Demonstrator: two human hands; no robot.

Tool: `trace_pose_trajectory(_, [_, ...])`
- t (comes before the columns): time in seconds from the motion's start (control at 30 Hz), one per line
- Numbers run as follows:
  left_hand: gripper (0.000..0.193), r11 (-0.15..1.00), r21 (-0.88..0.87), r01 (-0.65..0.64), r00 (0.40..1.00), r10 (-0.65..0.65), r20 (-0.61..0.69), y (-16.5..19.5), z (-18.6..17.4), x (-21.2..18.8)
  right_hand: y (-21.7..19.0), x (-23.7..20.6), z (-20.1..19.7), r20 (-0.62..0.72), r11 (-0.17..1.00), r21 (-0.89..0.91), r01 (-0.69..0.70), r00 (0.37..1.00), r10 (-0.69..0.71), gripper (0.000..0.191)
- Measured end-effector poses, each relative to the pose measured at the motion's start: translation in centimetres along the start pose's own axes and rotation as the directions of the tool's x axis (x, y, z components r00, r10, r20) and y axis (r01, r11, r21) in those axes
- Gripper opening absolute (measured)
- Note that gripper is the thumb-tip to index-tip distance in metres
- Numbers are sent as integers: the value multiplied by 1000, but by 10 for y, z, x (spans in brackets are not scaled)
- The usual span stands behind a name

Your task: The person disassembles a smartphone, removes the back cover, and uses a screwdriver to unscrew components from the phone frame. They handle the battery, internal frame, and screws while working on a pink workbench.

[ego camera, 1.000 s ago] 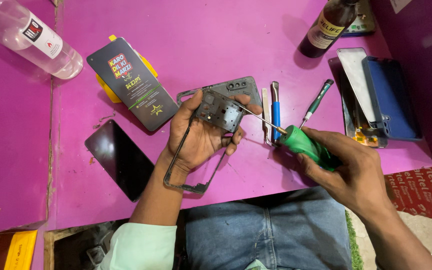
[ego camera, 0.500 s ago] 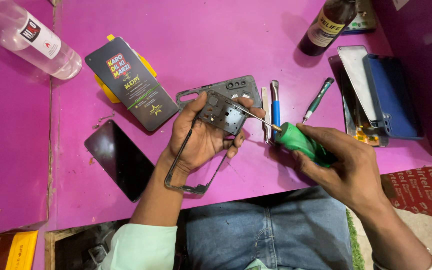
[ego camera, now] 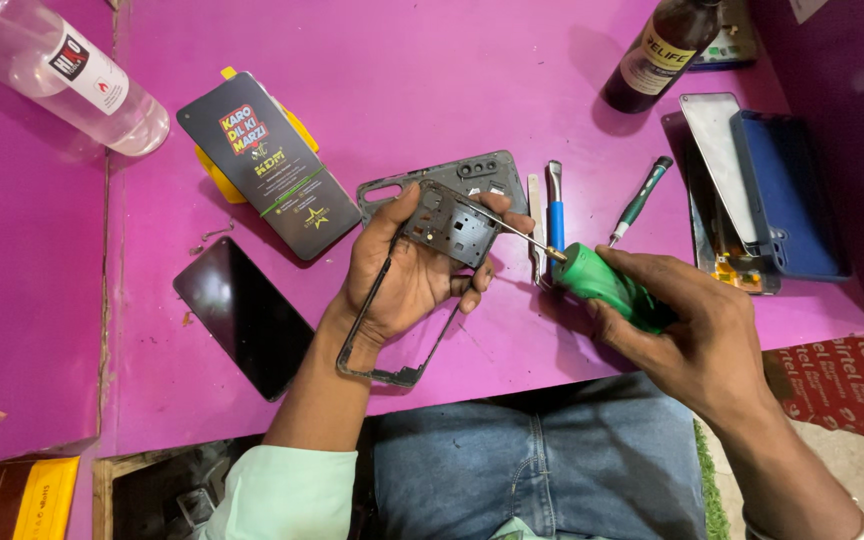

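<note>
Two hands meet over the pink table (ego camera: 572, 60). A black phone frame (ego camera: 422, 270) lies in the left hand (ego camera: 407, 280), fingers curled tight around its upper end, held just above the table's near edge. The right hand (ego camera: 692, 335) is clamped on a green screwdriver (ego camera: 602, 285), whose tip touches the frame's top. Behind the frame lies a grey back cover (ego camera: 492, 175); beside it, tweezers (ego camera: 537, 225), a blue tool (ego camera: 555, 205) and a small screwdriver (ego camera: 642, 198). A dark screen (ego camera: 242, 315) lies to the left.

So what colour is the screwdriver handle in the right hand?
Bright green handle, gripped by the right hand; head view.
</note>
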State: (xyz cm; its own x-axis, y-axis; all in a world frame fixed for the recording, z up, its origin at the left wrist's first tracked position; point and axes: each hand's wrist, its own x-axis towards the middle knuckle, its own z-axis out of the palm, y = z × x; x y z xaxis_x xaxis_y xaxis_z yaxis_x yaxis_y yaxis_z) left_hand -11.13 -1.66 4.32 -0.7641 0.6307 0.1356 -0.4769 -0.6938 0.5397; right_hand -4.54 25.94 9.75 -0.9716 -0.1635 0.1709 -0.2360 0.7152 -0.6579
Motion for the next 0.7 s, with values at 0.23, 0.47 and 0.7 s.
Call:
trace_pose_trajectory(0.23, [71, 1000, -21, 11, 1000, -11, 5, 1, 0, 0, 1, 0, 1, -3, 1000, 7, 5, 1000, -5, 54])
trace_pose_trajectory(0.47, [73, 999, -24, 35, 999, -35, -10, 1, -1, 0, 1, 0, 0, -5, 999, 11, 38, 999, -38, 53])
trace_pose_trajectory(0.7, [74, 999, 0, 52, 999, -52, -3, 0, 2, -1, 0, 1, 1, -2, 999, 28, 30, 1000, -30, 54])
